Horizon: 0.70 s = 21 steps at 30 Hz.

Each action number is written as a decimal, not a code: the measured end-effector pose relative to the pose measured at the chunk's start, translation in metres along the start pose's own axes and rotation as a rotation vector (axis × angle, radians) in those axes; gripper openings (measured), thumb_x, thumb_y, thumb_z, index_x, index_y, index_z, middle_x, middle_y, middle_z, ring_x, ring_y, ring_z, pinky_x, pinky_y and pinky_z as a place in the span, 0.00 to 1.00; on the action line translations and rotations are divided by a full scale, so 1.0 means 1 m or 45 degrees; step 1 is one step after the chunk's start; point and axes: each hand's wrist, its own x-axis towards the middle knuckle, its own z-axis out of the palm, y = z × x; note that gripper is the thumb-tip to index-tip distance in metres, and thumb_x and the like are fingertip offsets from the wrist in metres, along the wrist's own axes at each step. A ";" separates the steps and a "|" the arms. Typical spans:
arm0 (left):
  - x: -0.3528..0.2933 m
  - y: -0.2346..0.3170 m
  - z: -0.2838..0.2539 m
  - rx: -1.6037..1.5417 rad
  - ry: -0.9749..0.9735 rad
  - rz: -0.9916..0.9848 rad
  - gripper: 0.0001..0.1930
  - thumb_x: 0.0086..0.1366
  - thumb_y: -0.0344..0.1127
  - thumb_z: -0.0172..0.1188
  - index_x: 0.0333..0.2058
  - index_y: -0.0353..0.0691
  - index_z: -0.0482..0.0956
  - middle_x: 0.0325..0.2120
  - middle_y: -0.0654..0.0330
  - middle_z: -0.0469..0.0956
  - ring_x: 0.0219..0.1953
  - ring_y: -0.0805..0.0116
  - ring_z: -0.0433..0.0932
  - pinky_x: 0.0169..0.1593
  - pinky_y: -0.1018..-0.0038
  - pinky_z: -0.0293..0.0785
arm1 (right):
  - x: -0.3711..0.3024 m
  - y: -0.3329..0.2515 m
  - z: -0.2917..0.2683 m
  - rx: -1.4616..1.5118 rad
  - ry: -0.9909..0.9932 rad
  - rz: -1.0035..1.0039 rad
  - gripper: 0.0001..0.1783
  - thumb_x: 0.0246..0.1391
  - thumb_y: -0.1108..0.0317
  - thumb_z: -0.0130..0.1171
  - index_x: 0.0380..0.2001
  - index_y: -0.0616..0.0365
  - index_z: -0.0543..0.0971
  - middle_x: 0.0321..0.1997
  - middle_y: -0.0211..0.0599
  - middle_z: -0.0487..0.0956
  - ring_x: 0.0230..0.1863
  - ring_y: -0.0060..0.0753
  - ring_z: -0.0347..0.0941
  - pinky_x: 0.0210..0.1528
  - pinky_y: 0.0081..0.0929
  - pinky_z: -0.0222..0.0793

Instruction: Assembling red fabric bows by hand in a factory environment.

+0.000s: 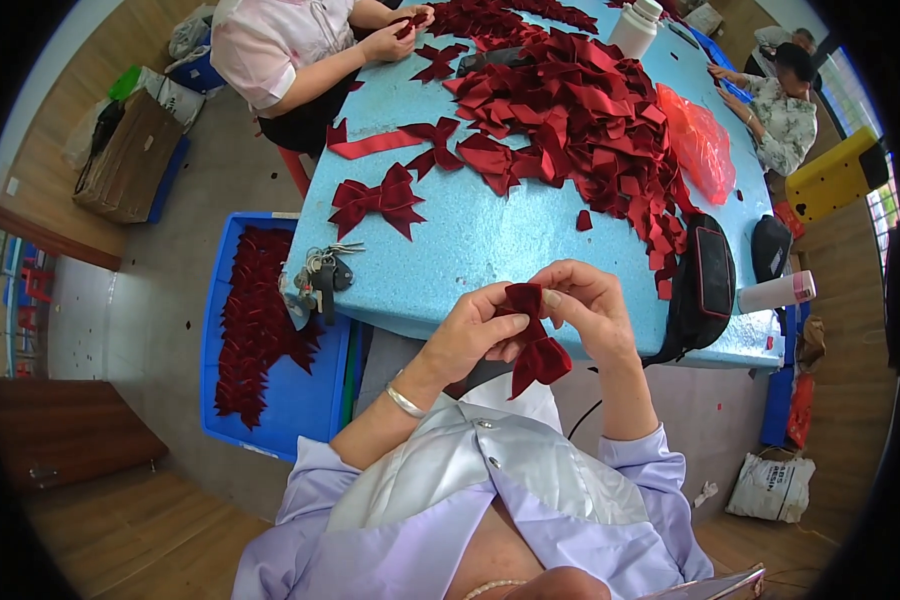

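Over the table's near edge I hold a dark red velvet bow (536,352) between both hands. My left hand (475,325) pinches it from the left, thumb across its middle. On the other side, my right hand (592,305) grips its upper right part with thumb and fingers closed. The bow's lower loop and a tail hang below my fingers. A finished-looking red bow (378,202) lies flat on the light blue table (410,265), near a loose ribbon strip (375,143). Farther back spreads a big heap of red bows and ribbon pieces (580,110).
Keys (325,275) lie at the table's left corner, above a blue crate (305,400) of bows in rows. A black pouch (703,280), a pale bottle (776,292), a red plastic bag (698,140) and a white bottle (635,28) stand rightward. Co-workers sit at far left and far right.
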 end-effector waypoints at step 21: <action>0.001 -0.003 -0.007 -0.004 0.033 0.011 0.10 0.65 0.28 0.51 0.44 0.36 0.74 0.23 0.67 0.72 0.18 0.84 0.64 0.21 0.84 0.60 | 0.001 -0.008 0.018 -0.708 0.177 -0.447 0.17 0.46 0.85 0.55 0.42 0.63 0.78 0.29 0.32 0.77 0.27 0.20 0.72 0.26 0.18 0.67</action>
